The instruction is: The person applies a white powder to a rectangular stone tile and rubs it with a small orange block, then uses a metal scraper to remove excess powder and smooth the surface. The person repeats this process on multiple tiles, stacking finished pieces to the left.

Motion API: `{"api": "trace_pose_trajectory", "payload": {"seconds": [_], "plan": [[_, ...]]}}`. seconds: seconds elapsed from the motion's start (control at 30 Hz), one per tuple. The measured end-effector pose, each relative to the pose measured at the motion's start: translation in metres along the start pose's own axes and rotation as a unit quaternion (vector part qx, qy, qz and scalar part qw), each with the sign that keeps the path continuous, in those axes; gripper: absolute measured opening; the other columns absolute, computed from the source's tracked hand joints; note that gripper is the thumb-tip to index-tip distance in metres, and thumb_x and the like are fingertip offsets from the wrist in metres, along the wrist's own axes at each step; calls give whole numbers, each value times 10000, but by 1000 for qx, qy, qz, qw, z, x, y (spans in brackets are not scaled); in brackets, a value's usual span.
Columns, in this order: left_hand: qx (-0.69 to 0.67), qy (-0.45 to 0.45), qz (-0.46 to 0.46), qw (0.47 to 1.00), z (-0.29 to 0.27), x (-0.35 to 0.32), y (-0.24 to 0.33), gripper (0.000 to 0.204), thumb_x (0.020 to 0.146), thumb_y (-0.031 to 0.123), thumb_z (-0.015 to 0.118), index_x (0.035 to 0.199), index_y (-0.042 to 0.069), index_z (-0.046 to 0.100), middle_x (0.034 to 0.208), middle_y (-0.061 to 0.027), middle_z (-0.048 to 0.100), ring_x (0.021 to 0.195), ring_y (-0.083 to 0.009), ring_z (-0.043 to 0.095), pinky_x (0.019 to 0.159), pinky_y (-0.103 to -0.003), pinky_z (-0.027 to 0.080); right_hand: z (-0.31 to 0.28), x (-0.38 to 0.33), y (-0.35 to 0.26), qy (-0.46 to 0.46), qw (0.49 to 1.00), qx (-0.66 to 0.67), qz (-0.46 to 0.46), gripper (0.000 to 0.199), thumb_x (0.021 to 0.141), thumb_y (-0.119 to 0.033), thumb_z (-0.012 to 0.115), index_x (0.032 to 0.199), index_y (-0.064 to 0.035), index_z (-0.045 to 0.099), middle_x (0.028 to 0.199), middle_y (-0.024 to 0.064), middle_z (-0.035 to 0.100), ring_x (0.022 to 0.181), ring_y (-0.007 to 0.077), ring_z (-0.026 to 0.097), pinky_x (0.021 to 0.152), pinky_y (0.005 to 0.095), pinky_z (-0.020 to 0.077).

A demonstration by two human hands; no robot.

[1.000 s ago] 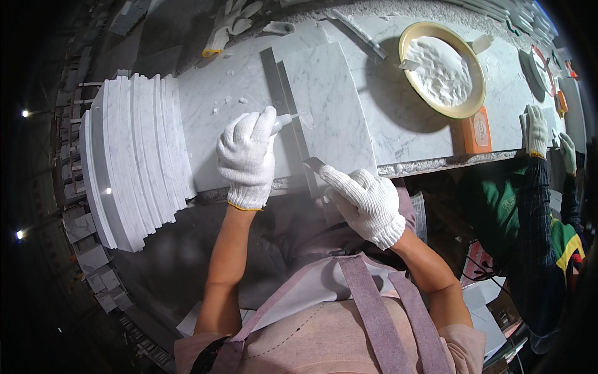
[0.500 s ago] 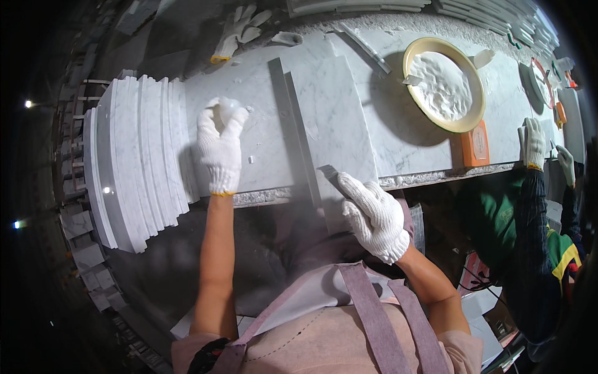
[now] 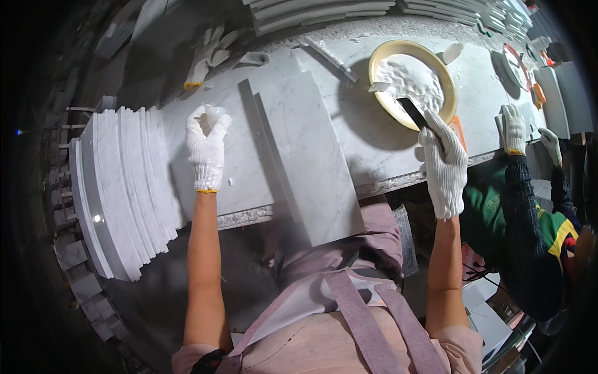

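Observation:
My left hand (image 3: 205, 149), in a white knitted glove, curls around a small translucent white rounded thing (image 3: 215, 114), most of it hidden by the fingers. My gloved right hand (image 3: 445, 163) grips a flat, dark scraper blade (image 3: 412, 112). Its tip reaches over the near edge of the yellow-rimmed bowl (image 3: 376, 64), which holds white powder or paste (image 3: 411, 78). A second small blade (image 3: 379, 87) rests on the bowl's left rim. Between my hands lies a long grey-white marble slab (image 3: 308, 149), its near end jutting past the bench edge.
Stacked marble strips (image 3: 128, 181) stand at the left. A loose glove (image 3: 207, 57), a clear tube-like stick (image 3: 330, 59) and a translucent bottle (image 3: 453, 53) lie toward the back. An orange box (image 3: 458, 131) is partly behind my right hand. A co-worker's gloved hand (image 3: 514, 128) is at the right.
My right hand has swung from the slab's near end rightward and away from me to the bowl, carrying the scraper. The left hand keeps its hold. The view has shifted slightly.

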State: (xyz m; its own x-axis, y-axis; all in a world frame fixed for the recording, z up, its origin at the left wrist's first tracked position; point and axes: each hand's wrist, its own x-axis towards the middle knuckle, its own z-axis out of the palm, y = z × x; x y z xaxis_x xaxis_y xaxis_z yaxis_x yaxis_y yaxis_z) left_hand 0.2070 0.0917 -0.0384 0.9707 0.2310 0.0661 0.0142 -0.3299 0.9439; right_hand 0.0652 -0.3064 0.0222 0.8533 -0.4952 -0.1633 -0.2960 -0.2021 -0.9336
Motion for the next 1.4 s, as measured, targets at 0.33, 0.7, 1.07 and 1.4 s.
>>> {"api": "trace_pose_trajectory", "payload": {"seconds": [0.33, 0.7, 1.07, 1.4], "plan": [[-22, 9, 0, 1000, 12, -24, 4, 439, 892, 41, 803, 1274, 18, 590, 1179, -66, 673, 1067, -155, 645, 948, -320, 551, 1, 58, 11, -29, 952, -277, -127, 249, 996, -217, 633, 1184, -103, 750, 992, 152, 752, 930, 347, 727, 802, 415, 559], [-27, -18, 49, 998, 11, -70, 15, 393, 902, 13, 790, 1239, 37, 590, 1169, -72, 686, 1097, -168, 634, 996, -343, 529, -3, 56, -3, -72, 995, -65, 30, 326, 1024, -163, 633, 1317, -53, 724, 853, -2, 665, 672, 56, 573, 604, 222, 478], [-29, 30, 89, 995, 34, -96, -2, 387, 949, 42, 758, 1282, 29, 561, 1200, -92, 698, 1093, -183, 661, 974, -341, 544, 57, -2, -27, -181, 975, 85, 92, 400, 1054, -274, 661, 1403, -78, 674, 879, -44, 676, 620, 10, 565, 494, 163, 384], [86, 31, 143, 986, 37, -112, -3, 339, 919, 94, 795, 1220, 35, 651, 1194, -85, 713, 1090, -201, 669, 992, -358, 529, 150, 34, -6, -107, 980, -54, -156, 318, 1039, -148, 657, 1342, -66, 706, 937, 17, 726, 658, 68, 635, 607, 248, 524]]}}
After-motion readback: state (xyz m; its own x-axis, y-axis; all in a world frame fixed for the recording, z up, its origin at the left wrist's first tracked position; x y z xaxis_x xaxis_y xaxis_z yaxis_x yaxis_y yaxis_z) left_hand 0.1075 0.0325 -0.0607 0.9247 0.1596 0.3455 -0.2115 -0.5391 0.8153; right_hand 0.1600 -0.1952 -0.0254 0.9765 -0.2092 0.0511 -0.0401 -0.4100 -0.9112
